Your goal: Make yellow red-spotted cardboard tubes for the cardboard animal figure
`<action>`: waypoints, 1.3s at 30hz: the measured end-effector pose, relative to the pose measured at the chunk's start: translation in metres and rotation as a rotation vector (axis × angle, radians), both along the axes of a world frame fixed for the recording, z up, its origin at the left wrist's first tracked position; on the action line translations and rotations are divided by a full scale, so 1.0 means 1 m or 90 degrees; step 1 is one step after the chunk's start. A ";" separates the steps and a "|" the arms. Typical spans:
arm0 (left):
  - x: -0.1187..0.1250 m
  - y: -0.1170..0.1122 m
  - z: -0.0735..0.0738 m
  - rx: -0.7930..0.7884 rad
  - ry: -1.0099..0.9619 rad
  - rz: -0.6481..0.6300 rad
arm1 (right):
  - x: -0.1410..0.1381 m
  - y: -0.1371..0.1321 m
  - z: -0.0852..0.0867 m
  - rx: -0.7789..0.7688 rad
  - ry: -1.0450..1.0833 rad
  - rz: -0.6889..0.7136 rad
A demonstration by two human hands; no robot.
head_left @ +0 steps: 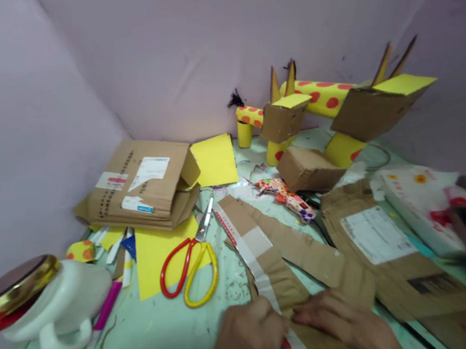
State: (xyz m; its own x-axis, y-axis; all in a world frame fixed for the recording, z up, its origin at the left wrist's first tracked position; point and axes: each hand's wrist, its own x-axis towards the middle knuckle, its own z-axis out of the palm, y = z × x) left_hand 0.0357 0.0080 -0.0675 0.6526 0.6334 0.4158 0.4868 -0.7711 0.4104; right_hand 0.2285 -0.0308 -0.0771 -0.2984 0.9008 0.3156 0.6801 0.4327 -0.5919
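A long brown cardboard strip [287, 279] with white tape along one side runs toward me from the middle of the table. My left hand [251, 332] is closed at its left, taped edge, the fingers curled against it. A small red spot shows beside those fingers. My right hand [349, 319] lies on top of the same strip, fingers stretched out and pressing on the cardboard. Its thumb is partly hidden. A second cardboard piece [311, 244] lies just beyond, at an angle. Scissors [201, 239] with one red and one yellow handle lie spread apart left of the strip.
A folded cardboard parcel [152, 179] rests on yellow sheets [218, 159]. Cardboard-headed spotted animal figures [330, 99] stand at the back. A white mug [77, 292] lies at left near a purple marker [108, 305]. Labelled cardboard [378, 235] and a white package [421, 201] lie right.
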 end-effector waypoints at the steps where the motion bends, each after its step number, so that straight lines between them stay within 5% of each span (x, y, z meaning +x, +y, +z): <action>1: 0.000 0.000 0.001 -0.061 -0.010 0.000 | 0.000 0.001 0.002 -0.028 -0.011 -0.010; 4: 0.000 0.001 0.004 -0.180 -0.050 0.015 | -0.002 0.003 0.007 -0.071 -0.004 -0.015; 7: 0.001 0.001 0.010 -0.197 -0.086 0.001 | -0.007 0.004 0.013 -0.043 0.085 -0.022; 14: -0.014 0.003 0.022 -0.014 -0.043 -0.060 | -0.003 0.001 0.033 -0.022 0.161 0.031; 19: -0.022 -0.007 0.026 0.062 -0.045 -0.018 | 0.001 -0.003 0.035 -0.120 0.239 -0.049; 23: -0.025 -0.018 0.028 0.069 -0.037 -0.004 | 0.001 0.002 0.038 -0.312 0.547 -0.193; 25: -0.026 -0.020 0.029 0.049 -0.038 -0.036 | 0.002 0.004 0.042 -0.333 0.639 -0.232; 32: -0.018 -0.018 0.028 0.029 -0.101 -0.077 | -0.002 0.003 0.055 -0.479 0.665 -0.168; 39: -0.022 -0.024 0.031 -0.016 -0.123 -0.097 | 0.001 0.008 0.045 -0.357 0.683 -0.282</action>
State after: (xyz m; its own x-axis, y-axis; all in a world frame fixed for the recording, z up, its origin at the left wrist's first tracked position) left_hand 0.0132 -0.0155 -0.0368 0.6516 0.5448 0.5278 0.2760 -0.8184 0.5041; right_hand 0.2291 -0.0224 -0.0320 0.2239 0.9442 -0.2417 -0.2257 -0.1910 -0.9553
